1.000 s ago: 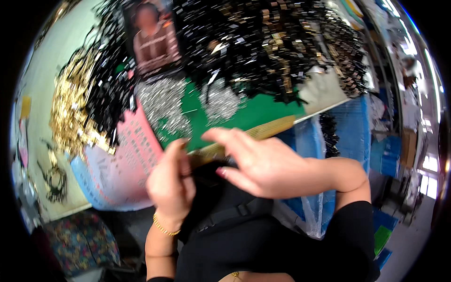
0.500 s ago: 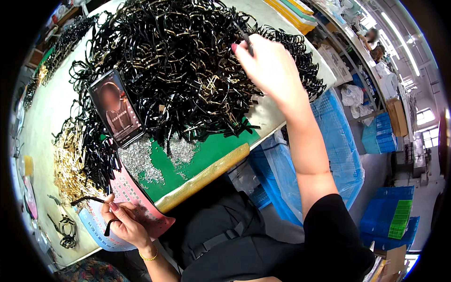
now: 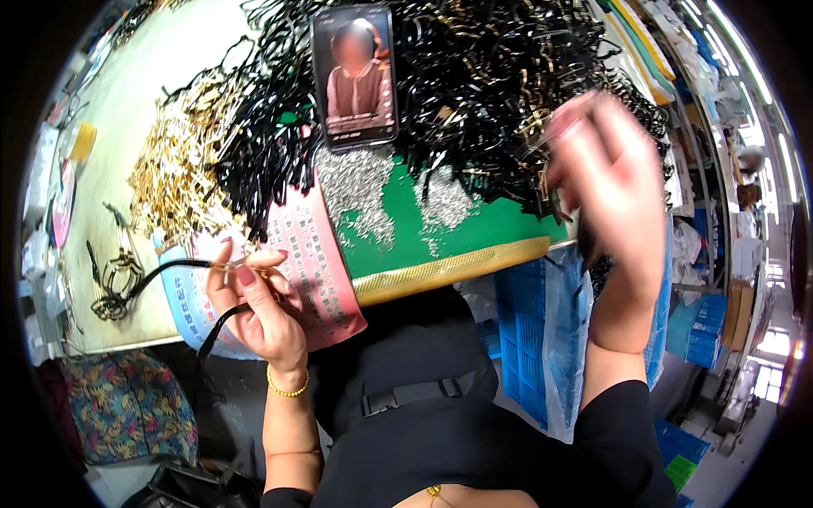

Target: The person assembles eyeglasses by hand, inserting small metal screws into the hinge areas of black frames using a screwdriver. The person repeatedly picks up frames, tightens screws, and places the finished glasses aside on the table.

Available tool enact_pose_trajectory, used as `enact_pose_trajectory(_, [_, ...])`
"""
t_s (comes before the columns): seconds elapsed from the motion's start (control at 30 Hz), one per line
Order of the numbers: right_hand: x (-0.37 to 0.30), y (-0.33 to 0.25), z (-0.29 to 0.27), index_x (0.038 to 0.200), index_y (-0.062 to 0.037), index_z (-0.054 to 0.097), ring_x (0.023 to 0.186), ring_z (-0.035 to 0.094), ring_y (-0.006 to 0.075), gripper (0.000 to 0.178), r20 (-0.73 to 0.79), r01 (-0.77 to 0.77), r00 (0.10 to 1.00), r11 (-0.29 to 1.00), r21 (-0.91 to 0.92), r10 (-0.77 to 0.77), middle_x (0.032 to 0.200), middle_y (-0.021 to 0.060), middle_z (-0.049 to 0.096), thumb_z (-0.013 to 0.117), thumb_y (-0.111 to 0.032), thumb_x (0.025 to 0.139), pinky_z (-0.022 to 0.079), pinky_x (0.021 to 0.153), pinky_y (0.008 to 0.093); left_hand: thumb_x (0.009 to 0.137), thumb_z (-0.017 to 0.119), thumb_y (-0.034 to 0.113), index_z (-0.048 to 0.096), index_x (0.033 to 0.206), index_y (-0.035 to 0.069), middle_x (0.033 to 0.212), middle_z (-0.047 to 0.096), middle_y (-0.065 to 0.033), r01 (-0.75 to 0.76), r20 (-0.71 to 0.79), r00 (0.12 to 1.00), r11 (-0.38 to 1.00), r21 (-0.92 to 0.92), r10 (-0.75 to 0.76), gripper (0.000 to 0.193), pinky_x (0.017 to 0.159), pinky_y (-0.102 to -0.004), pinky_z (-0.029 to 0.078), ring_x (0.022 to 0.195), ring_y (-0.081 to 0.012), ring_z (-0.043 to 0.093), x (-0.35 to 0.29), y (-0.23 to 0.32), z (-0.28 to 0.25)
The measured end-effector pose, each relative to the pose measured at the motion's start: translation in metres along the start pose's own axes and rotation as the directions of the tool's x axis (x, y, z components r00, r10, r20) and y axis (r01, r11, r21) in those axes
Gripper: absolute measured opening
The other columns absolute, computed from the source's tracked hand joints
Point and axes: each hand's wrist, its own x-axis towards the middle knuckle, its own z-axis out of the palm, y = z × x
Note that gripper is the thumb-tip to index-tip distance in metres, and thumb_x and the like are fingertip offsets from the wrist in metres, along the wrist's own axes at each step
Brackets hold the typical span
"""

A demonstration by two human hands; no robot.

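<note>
My left hand (image 3: 269,315) pinches a thin black strap (image 3: 169,266) at the front left of the table. The strap's ends stick out to the left, and something small and gold-coloured shows at the fingertips. Beneath that hand lies a pink and pale blue printed sheet (image 3: 306,254). My right hand (image 3: 616,178) is over the right front edge of a large heap of black straps with gold-coloured parts (image 3: 500,76). Its fingers are smeared by motion, and whether it holds anything cannot be made out.
A phone (image 3: 354,80) showing a video leans against the heap. Gold-coloured strips (image 3: 182,161) lie left of it. Small silver pieces (image 3: 351,199) cover part of a green mat (image 3: 406,224) with a gold-coloured front edge (image 3: 449,271). Blue crates (image 3: 522,326) stand below the table at right.
My right hand has come back from the far part of the heap to its right front edge. My left hand still pinches the strap. The whole view has turned and shifted.
</note>
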Motion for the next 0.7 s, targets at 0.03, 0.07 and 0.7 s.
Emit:
enact_pose_trajectory(0.03, [-0.013, -0.006, 0.018, 0.098, -0.0020, 0.062, 0.053, 0.062, 0.0152, 0.022, 0.373, -0.134, 0.926, 0.977, 0.164, 0.065, 0.073, 0.0073, 0.066, 0.058, -0.024, 0.100, 0.050, 0.051, 0.0306, 0.113, 0.040, 0.018, 0.041, 0.141, 0.001, 0.099, 0.068, -0.0155, -0.077, -0.051, 0.996, 0.997, -0.018, 0.076, 0.033, 0.047, -0.0204, 0.041, 0.059, -0.0069, 0.048, -0.004, -0.007, -0.002])
enact_pose_trajectory(0.07, [-0.025, -0.015, 0.034, 0.102, -0.0021, 0.061, 0.051, 0.061, 0.0124, 0.022, 0.691, -0.339, 0.713, 0.921, 0.192, 0.119, 0.074, 0.0067, 0.067, 0.056, -0.024, 0.102, 0.052, 0.050, 0.0291, 0.113, 0.039, 0.018, 0.040, 0.141, 0.001, 0.102, 0.067, -0.0162, -0.171, -0.051, 0.984, 0.985, -0.025, 0.170, 0.033, 0.050, -0.0202, 0.044, 0.062, -0.0094, 0.053, -0.004, -0.006, -0.002])
enact_pose_trajectory(0.7, [-0.063, 0.024, 0.069, 0.142, -0.0239, 0.056, 0.072, 0.066, 0.0274, 0.057, 0.638, 0.459, 0.766, 0.762, -0.458, -0.078, 0.095, 0.0141, 0.052, 0.064, -0.008, 0.088, 0.054, 0.053, 0.0385, 0.104, 0.053, 0.001, 0.063, 0.114, -0.002, 0.089, 0.061, -0.0099, -0.081, 0.402, 0.905, 0.871, 0.485, -0.139, 0.014, 0.072, -0.0291, 0.047, 0.077, -0.0200, 0.059, 0.014, 0.011, 0.015])
